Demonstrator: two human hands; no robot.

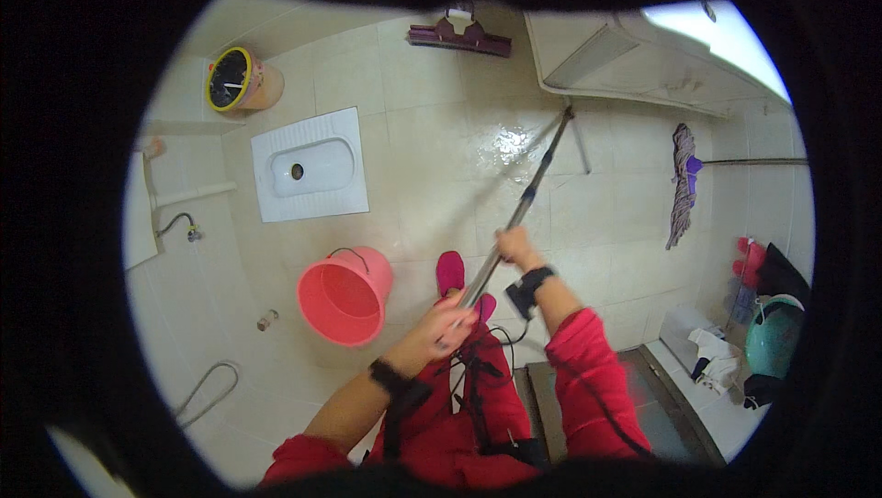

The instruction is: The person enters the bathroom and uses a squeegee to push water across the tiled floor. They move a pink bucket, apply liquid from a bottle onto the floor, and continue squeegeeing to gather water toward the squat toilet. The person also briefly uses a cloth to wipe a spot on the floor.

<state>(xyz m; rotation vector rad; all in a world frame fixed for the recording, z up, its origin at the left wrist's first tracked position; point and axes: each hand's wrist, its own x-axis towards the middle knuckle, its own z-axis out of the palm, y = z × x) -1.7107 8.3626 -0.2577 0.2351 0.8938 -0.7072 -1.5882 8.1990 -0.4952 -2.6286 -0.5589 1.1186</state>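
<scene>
Head view, pink bucket (344, 296) beside mop pole (524, 204)

Open tiled floor (432, 144) ahead; pink bucket (344, 298) blocks left, cabinet (634, 62) right.

Pink bucket (344, 296), squat toilet (310, 167), hanging mop (682, 186)

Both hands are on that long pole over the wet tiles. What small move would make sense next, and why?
Probably a short pull of the pole back toward the feet. Left hand and right hand both grip it, and its far end rests on the floor by the glossy wet patch, under the cabinet. Drawing it back would sweep that water over tiles nearer the person.
</scene>
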